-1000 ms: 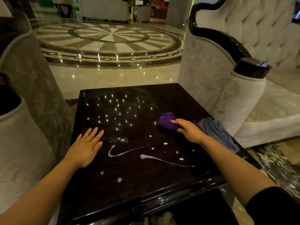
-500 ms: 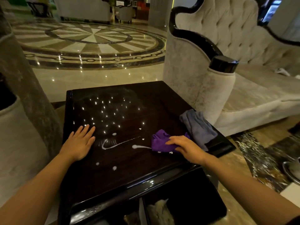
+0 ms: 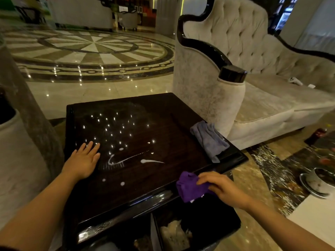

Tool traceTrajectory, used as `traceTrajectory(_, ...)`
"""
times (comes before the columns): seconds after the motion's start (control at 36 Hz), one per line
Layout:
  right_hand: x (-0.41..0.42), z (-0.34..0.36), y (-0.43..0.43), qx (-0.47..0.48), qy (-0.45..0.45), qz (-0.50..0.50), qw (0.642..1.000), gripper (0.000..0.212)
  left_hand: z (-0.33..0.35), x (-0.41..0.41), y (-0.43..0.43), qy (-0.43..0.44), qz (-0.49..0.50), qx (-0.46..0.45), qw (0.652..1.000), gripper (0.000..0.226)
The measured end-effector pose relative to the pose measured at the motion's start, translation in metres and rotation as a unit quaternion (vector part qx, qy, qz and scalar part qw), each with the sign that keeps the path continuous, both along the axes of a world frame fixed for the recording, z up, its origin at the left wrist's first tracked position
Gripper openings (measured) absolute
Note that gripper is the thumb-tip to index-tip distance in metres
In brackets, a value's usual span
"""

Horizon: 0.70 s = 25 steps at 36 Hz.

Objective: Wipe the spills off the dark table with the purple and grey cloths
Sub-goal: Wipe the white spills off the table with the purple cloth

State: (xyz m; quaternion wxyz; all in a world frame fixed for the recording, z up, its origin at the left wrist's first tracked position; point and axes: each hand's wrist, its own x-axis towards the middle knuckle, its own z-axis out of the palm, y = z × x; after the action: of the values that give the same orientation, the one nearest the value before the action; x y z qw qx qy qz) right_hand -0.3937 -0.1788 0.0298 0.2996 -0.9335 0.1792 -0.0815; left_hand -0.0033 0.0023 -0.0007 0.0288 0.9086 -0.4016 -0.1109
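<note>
Dark table (image 3: 163, 124) bears white spills (image 3: 116, 161); left hand (image 3: 82, 163) flat, fingers spread; right hand (image 3: 222, 189) fingers clutch purple cloth (image 3: 188, 187).

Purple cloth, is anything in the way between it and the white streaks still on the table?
Nothing visible. The right hand holds the purple cloth at the dark table's near edge; only bare tabletop lies between it and the white streaks. The grey cloth sits off at the right edge.

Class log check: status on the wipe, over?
Left hand flat on table. Right hand holds purple cloth at near edge. White spills remain.
</note>
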Motion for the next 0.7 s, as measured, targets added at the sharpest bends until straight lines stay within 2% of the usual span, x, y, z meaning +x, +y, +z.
traceTrajectory(0.11,0.016,0.024,-0.008,0.019,-0.068,-0.053,0.996,0.042,-0.001,0.002,0.000,-0.001,0.000,0.000,1.000,0.051)
traceTrajectory(0.17,0.030,0.036,-0.014,0.028,-0.078,-0.069,0.994,0.042,-0.002,0.002,0.000,-0.001,0.004,-0.002,1.000,0.051)
traceTrajectory(0.42,0.094,0.051,-0.050,0.059,-0.041,-0.069,0.995,0.036,-0.005,0.002,-0.001,-0.007,0.010,-0.014,1.000,0.051)
traceTrajectory(0.58,0.138,0.033,-0.072,0.067,-0.011,-0.094,0.993,0.041,-0.004,0.003,0.001,0.001,0.007,-0.026,1.000,0.050)
traceTrajectory(0.7,0.163,0.019,-0.084,0.031,0.014,-0.124,0.992,0.051,-0.006,0.002,0.000,-0.002,0.002,-0.029,1.000,0.050)
